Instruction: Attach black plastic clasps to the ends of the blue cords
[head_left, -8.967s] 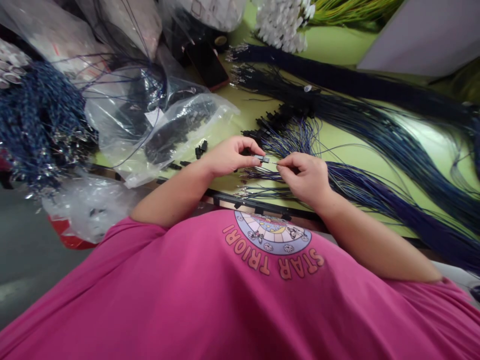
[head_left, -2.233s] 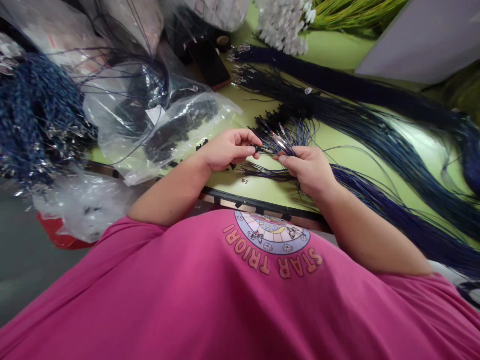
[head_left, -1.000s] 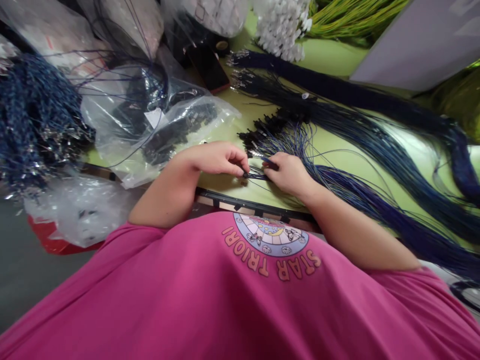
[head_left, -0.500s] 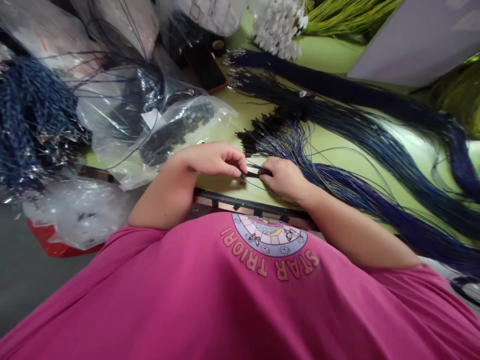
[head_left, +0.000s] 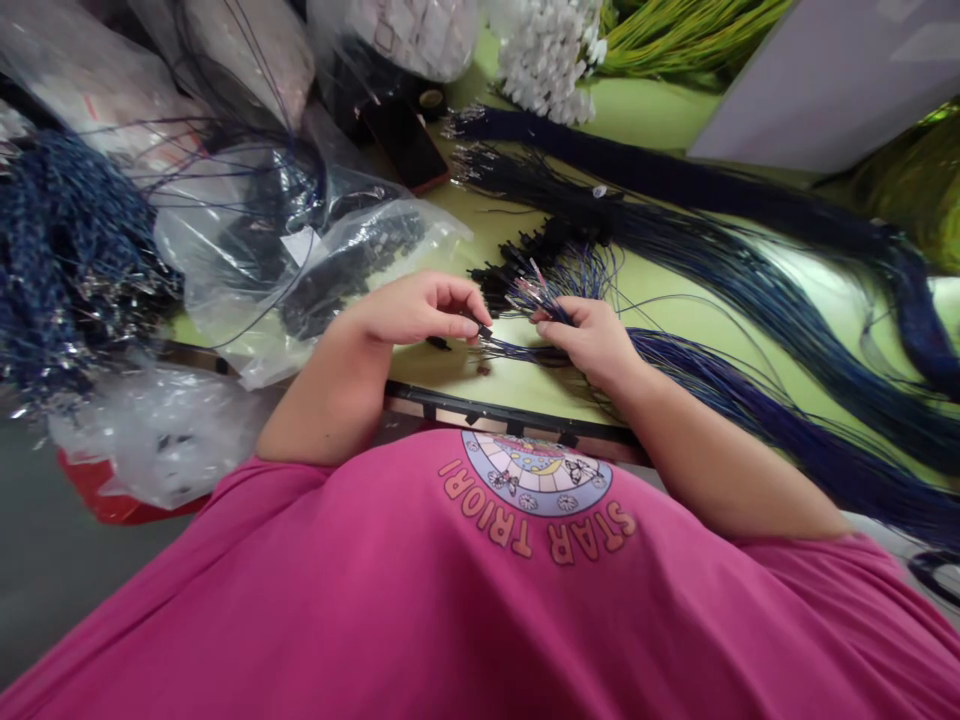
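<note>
My left hand (head_left: pixel 435 308) pinches a small black connector (head_left: pixel 484 331) between thumb and fingertips, just above the table near its front edge. To its right, my right hand (head_left: pixel 589 340) is closed around a bunch of thin dark blue wires (head_left: pixel 536 352). Some wire ends with shiny metal tips (head_left: pixel 534 284) stick up past its fingers, and others point toward the connector. Whether any wire sits inside the connector, I cannot tell. Beneath my left hand lies another small black piece (head_left: pixel 439 343). Behind both hands is a row of black connectors (head_left: pixel 517 250) with wires attached.
Long bundles of dark wire (head_left: pixel 720 250) stretch across the right side. A clear bag of black parts (head_left: pixel 352 260) lies at left, near a phone (head_left: pixel 405 140). Blue wires (head_left: pixel 67 240) hang far left. White connectors (head_left: pixel 544 60) and a pale panel (head_left: pixel 817 80) stand behind.
My right hand has shifted slightly right and turned, and metal-tipped wire ends now show above its fingers. My left hand stays nearly in place, with its black connector slightly higher.
</note>
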